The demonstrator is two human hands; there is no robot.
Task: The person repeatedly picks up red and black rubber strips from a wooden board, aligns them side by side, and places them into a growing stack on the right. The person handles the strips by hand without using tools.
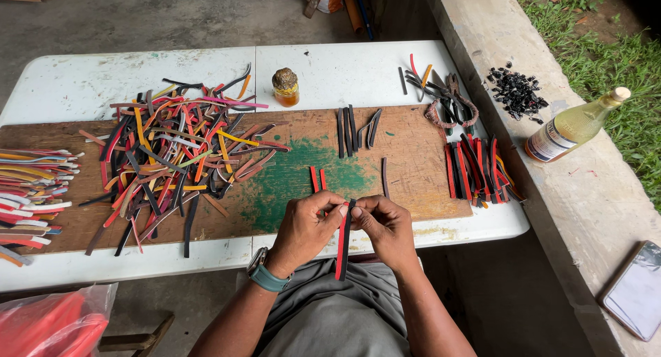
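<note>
Both hands meet at the table's near edge, pinching the top of one long strip (342, 250) that is red on one side and black on the other; it hangs down toward my lap. My left hand (308, 227), with a teal watch on its wrist, grips the strip's left side. My right hand (384, 224) grips its right side. Two short red strips (317, 179) lie on the wooden board (413, 178) just beyond my fingers, with a green paint patch around them.
A big heap of coloured strips (175, 150) covers the board's left. More stacked strips (27, 192) lie far left, red-black pairs (476, 170) at right, black strips (352, 128) mid-board. A small amber jar (285, 87), a bottle (573, 126) and a phone (637, 290) are nearby.
</note>
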